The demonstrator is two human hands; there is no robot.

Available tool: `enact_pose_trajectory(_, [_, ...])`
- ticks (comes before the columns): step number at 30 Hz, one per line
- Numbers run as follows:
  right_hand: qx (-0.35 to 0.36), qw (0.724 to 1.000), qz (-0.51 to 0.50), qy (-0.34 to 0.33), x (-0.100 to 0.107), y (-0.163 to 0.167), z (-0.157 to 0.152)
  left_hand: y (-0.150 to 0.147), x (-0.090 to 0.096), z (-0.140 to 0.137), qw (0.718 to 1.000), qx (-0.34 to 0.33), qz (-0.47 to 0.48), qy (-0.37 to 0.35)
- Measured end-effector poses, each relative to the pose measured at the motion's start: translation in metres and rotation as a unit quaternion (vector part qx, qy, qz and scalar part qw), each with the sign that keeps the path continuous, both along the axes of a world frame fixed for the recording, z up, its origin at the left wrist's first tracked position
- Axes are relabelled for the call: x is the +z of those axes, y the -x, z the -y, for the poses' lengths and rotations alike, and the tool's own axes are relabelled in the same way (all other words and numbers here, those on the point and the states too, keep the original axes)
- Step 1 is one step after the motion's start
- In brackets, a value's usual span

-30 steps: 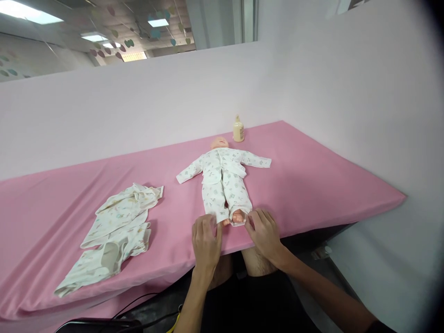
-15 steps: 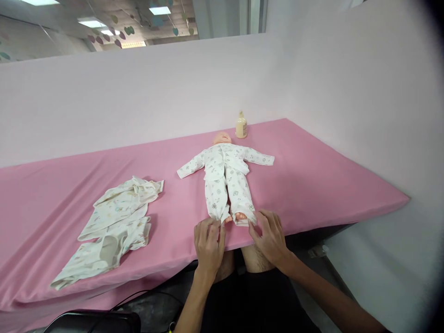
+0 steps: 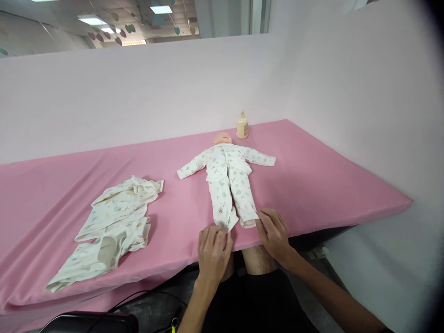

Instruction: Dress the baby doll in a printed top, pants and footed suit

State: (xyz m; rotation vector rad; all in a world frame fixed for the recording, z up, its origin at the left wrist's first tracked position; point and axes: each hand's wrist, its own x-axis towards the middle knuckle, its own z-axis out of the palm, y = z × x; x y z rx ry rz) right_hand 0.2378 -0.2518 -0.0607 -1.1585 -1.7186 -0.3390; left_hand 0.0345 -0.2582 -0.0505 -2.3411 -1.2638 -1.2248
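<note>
white cloth doll pants (image 3: 240,192) with little grey prints looking kinda wrinkly | left cuff (image 3: 233,219) bunching up | left hand (image 3: 212,249) + right hand (image 3: 275,235): fingers pinching hems

The left forearm (image 3: 196,303) rises steeply; the right forearm (image 3: 322,287) slants in from lower right. Palms down, left hand (image 3: 212,252) and right hand (image 3: 275,237) each pinch, slightly apart.
</note>
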Motion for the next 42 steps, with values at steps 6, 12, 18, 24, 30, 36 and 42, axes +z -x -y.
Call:
enact_pose_trajectory(6, [0.038,0.997,0.04,0.051,-0.002,-0.02,0.02,0.012,0.008,0.004,1.0,0.001,0.006,0.011])
enact_pose_trajectory(12, [0.039,0.998,0.043,0.02,0.019,-0.014,0.016,-0.005,0.023,-0.01,0.995,0.007,-0.1,-0.006])
enact_pose_trajectory(18, [0.045,0.998,-0.029,0.036,0.042,-0.015,-0.03,-0.006,0.03,-0.01,0.99,-0.061,-0.122,0.02])
enact_pose_trajectory(24, [0.031,0.983,-0.031,0.176,0.067,-0.021,-0.125,0.017,0.067,-0.03,0.959,-0.147,-0.064,0.233])
enact_pose_trajectory(30, [0.059,0.949,-0.016,0.309,0.08,-0.016,-0.177,0.006,0.085,-0.12,0.976,0.031,-0.007,0.216])
enact_pose_trajectory(36, [0.036,0.96,0.018,0.278,0.068,-0.001,-0.167,-0.02,0.082,-0.162,0.961,0.115,-0.194,0.161])
enact_pose_trajectory(42, [-0.034,0.982,0.099,0.155,0.061,0.014,-0.152,-0.018,0.071,-0.166,0.97,0.084,-0.223,0.056])
